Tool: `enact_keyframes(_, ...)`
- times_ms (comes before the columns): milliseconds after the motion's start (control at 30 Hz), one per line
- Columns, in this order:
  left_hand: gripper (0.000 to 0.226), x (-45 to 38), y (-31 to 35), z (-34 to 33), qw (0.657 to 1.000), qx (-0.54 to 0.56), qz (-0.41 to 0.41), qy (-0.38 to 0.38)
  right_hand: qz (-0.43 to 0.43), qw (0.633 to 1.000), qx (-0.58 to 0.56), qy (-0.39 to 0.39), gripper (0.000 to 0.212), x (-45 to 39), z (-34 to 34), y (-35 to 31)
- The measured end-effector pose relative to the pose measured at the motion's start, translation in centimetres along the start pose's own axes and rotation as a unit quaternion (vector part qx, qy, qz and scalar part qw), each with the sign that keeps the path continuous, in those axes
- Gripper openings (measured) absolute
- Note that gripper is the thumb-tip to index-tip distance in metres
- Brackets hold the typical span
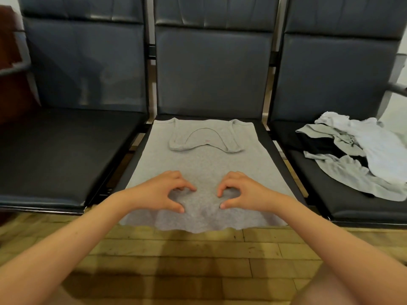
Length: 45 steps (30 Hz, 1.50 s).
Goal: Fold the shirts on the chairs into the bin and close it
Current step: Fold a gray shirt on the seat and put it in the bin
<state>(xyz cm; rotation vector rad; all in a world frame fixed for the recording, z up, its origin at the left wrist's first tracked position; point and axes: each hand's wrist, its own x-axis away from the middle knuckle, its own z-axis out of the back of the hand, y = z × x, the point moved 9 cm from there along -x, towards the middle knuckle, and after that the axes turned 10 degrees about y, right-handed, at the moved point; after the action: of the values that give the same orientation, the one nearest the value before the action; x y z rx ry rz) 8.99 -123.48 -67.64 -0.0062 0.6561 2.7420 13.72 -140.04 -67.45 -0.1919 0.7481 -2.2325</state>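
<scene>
Two hands are set low in the middle of the frame on the flat-spread light grey sleeveless cotton shirt (203, 164) covering the centre dark padded chair seat (269, 139): the left hand (160, 191) and right hand (244, 191) are curled, fingertips touching cloth, nothing clamped. Smoothing before folding is judged under way; a grip on the hem is called for next. At right, a heap of crumpled pale shirts (363, 150) waits. No bin is seen, no writing readable.

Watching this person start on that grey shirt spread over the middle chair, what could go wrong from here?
1. The grey shirt's hem already hangs past the middle seat's front edge, so a tug from the left hand or right hand might drag it onto the floor.
2. The pile of shirts on the right seat lies tangled, so lifting one may pull others off.
</scene>
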Motion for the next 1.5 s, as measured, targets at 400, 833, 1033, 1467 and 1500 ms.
enact_keyframes(400,0.024,-3.8,-4.8,3.6,0.981,-0.001,0.079,0.18,-0.014,0.985,0.056,0.165,0.02,-4.2,2.3,2.4)
enact_keyframes(833,0.046,-3.2,0.0,0.5,0.992,-0.071,-0.02,0.106,0.028,0.99,0.047,0.129,0.024,-2.4,0.7,0.7)
enact_keyframes(1033,0.016,-3.4,-0.5,0.5,0.985,-0.065,-0.027,0.157,0.036,0.978,0.128,0.158,0.011,-2.4,0.6,0.1)
enact_keyframes(1467,0.025,-2.6,-1.0,3.9,0.992,0.021,0.035,0.122,-0.039,0.996,0.034,0.075,0.018,-1.9,4.3,2.7)
enact_keyframes(1500,0.027,-2.3,-1.7,4.0,0.993,0.0,0.047,0.108,-0.061,0.994,0.04,0.081,0.014,-1.5,5.0,3.7)
